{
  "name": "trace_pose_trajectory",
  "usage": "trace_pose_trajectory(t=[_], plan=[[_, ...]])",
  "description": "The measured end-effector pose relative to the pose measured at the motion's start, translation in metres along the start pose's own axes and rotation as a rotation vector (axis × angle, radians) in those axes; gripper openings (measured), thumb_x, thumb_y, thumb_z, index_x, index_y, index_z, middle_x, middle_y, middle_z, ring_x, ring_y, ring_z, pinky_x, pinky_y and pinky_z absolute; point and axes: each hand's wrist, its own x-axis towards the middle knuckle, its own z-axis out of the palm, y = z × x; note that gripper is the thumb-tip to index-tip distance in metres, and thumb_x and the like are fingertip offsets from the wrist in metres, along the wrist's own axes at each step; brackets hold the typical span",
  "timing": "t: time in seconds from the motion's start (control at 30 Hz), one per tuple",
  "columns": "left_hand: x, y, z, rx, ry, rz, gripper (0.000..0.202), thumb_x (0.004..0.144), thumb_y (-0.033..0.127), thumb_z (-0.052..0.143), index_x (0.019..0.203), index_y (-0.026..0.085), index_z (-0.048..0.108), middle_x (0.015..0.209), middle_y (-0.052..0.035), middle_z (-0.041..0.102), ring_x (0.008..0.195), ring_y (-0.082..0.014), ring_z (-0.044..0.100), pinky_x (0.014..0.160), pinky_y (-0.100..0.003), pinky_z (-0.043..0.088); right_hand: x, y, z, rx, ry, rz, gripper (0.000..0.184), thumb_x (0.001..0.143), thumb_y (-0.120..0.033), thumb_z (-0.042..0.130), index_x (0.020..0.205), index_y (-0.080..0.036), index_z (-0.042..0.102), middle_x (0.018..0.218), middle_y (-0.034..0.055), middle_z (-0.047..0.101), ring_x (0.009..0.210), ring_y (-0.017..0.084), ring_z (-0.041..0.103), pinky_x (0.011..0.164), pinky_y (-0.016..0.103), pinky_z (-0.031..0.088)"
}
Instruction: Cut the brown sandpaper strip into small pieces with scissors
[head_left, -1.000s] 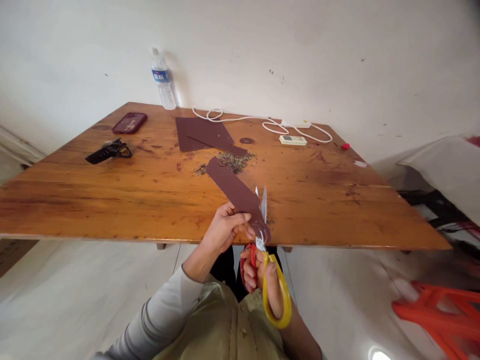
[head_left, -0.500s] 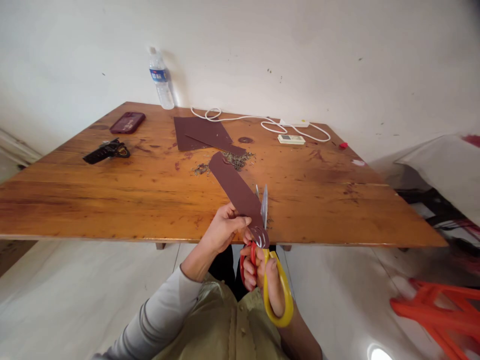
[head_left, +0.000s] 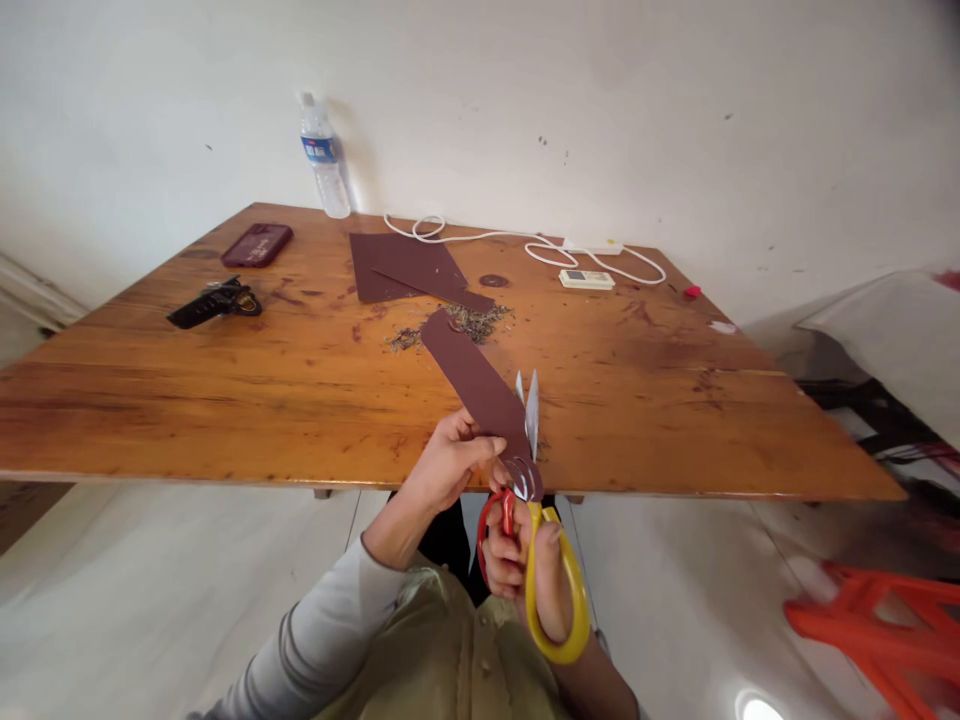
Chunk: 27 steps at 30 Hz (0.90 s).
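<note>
A long maroon paper strip (head_left: 480, 385) with a rounded far end slants over the table's front edge. My left hand (head_left: 444, 465) pinches its near part between thumb and fingers. In my right hand (head_left: 517, 560) are scissors (head_left: 574, 600) with one yellow and one red handle, thumb and fingers through the loops. The scissor blades stand apart and point away from me, at the strip's right edge near its curled near end. White lines show on that curled end. Behind the strip lies a small heap of dark shreds (head_left: 476, 322).
On the wooden table (head_left: 225, 420) lie maroon sheets (head_left: 375, 265), a phone (head_left: 257, 245), a black keyholder (head_left: 210, 305), a white remote (head_left: 586, 280) and a white cable (head_left: 487, 235). A water bottle (head_left: 325, 170) leans near the wall. An orange stool (head_left: 870, 610) stands right.
The scissor handles have spread slightly wider and the blade tips stand a little further apart. The view has shifted slightly; the left hand keeps its hold on the strip.
</note>
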Motion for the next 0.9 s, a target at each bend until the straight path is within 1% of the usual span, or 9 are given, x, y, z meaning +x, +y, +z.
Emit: trace_pose_trajectory(t=[0.13, 0.27, 0.4, 0.53, 0.63, 0.67, 0.73, 0.8, 0.9], plan=[[0.002, -0.002, 0.0, -0.019, 0.037, 0.044, 0.03, 0.063, 0.03, 0.09, 0.077, 0.016, 0.068, 0.056, 0.0008, 0.066, 0.041, -0.01, 0.054, 0.044, -0.023, 0.046, -0.005, -0.005, 0.003, 0.064, -0.023, -0.008, 0.08, 0.054, -0.097, 0.078, 0.086, -0.025, 0.063, 0.054, -0.0137, 0.033, 0.04, 0.005, 0.015, 0.034, 0.016, 0.023], [0.002, 0.0, 0.001, -0.017, 0.084, 0.055, 0.026, 0.062, 0.027, 0.088, 0.079, 0.016, 0.071, 0.057, 0.0046, 0.061, 0.039, -0.0062, 0.044, 0.041, -0.021, 0.038, -0.007, -0.011, 0.006, 0.083, -0.104, 0.064, 0.072, 0.062, -0.09, 0.082, 0.084, -0.025, 0.061, 0.053, -0.0144, 0.035, 0.037, 0.003, 0.015, 0.031, 0.015, 0.025], [0.0, 0.002, 0.005, -0.038, 0.122, 0.034, 0.023, 0.063, 0.025, 0.086, 0.082, 0.016, 0.074, 0.056, 0.0051, 0.057, 0.042, -0.0058, 0.042, 0.043, -0.021, 0.034, -0.009, -0.008, 0.003, 0.058, -0.01, -0.031, 0.074, 0.071, -0.096, 0.068, 0.083, -0.023, 0.061, 0.054, -0.0146, 0.032, 0.038, 0.002, 0.011, 0.03, 0.014, 0.021], [0.0, 0.003, 0.008, -0.069, 0.192, 0.049, 0.024, 0.064, 0.028, 0.088, 0.079, 0.016, 0.074, 0.057, 0.0059, 0.053, 0.044, -0.0049, 0.035, 0.046, -0.021, 0.034, -0.008, -0.005, -0.003, 0.049, -0.02, 0.003, 0.074, 0.077, -0.095, 0.063, 0.087, -0.022, 0.063, 0.055, -0.0143, 0.032, 0.038, 0.002, 0.011, 0.031, 0.014, 0.025], [0.001, 0.003, 0.009, -0.109, 0.254, 0.063, 0.027, 0.063, 0.031, 0.092, 0.075, 0.016, 0.073, 0.062, 0.0038, 0.058, 0.048, -0.0058, 0.042, 0.047, -0.021, 0.036, -0.01, -0.011, -0.004, 0.024, 0.035, -0.034, 0.078, 0.078, -0.096, 0.06, 0.092, -0.02, 0.068, 0.059, -0.0113, 0.039, 0.039, 0.003, 0.017, 0.034, 0.016, 0.029], [0.002, 0.003, 0.009, -0.13, 0.274, 0.062, 0.029, 0.063, 0.033, 0.093, 0.076, 0.016, 0.073, 0.066, 0.0028, 0.061, 0.049, -0.0061, 0.044, 0.048, -0.021, 0.037, -0.012, -0.015, -0.003, 0.006, 0.056, -0.054, 0.078, 0.078, -0.096, 0.06, 0.092, -0.019, 0.069, 0.062, -0.0093, 0.043, 0.041, 0.003, 0.022, 0.036, 0.017, 0.032], [0.003, 0.003, 0.008, -0.162, 0.301, 0.05, 0.031, 0.063, 0.033, 0.095, 0.076, 0.017, 0.073, 0.066, 0.0031, 0.062, 0.05, -0.0058, 0.045, 0.051, -0.02, 0.04, -0.017, -0.026, -0.002, -0.04, 0.082, -0.069, 0.078, 0.079, -0.095, 0.061, 0.092, -0.019, 0.069, 0.07, -0.0047, 0.05, 0.046, 0.006, 0.034, 0.043, 0.02, 0.039], [0.003, 0.004, 0.007, -0.183, 0.308, 0.027, 0.032, 0.064, 0.034, 0.096, 0.076, 0.017, 0.072, 0.066, 0.0031, 0.063, 0.052, -0.0066, 0.049, 0.054, -0.02, 0.044, -0.021, -0.038, -0.002, -0.083, 0.078, -0.039, 0.08, 0.077, -0.096, 0.061, 0.094, -0.019, 0.069, 0.074, -0.0023, 0.053, 0.051, 0.009, 0.042, 0.049, 0.024, 0.042], [0.003, 0.003, 0.008, -0.191, 0.324, 0.039, 0.033, 0.065, 0.036, 0.096, 0.084, 0.019, 0.074, 0.069, 0.0015, 0.067, 0.058, -0.0099, 0.057, 0.059, -0.022, 0.05, -0.024, -0.053, -0.01, -0.101, 0.01, 0.004, 0.082, 0.077, -0.098, 0.058, 0.099, -0.019, 0.069, 0.075, -0.0017, 0.053, 0.053, 0.011, 0.042, 0.052, 0.027, 0.043]])
